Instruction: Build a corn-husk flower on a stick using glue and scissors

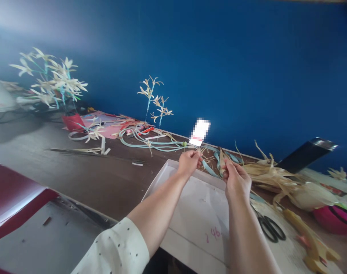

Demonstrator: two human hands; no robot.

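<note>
Above the far edge of a shallow white box lid (196, 205), both my hands are raised. My left hand (188, 163) is closed in a pinch at its fingertips; what lies in it is too small to make out. My right hand (237, 179) pinches a tan piece of dried corn husk (222, 156) that points up from the fingers. Thin pale sticks (209, 156) and a light blue ribbon (209, 167) lie just beyond, between the two hands. To the right hand's right spreads a pile of dried corn husks (260, 173).
Black-handled scissors (272, 228) and a yellow glue gun (312, 239) lie at right, near a dark cylinder (306, 154). Light blue cord (133, 144) coils on the brown table (119, 171). Husk flowers (62, 80) stand in a red pot (73, 122). A blue wall (219, 68) closes the back.
</note>
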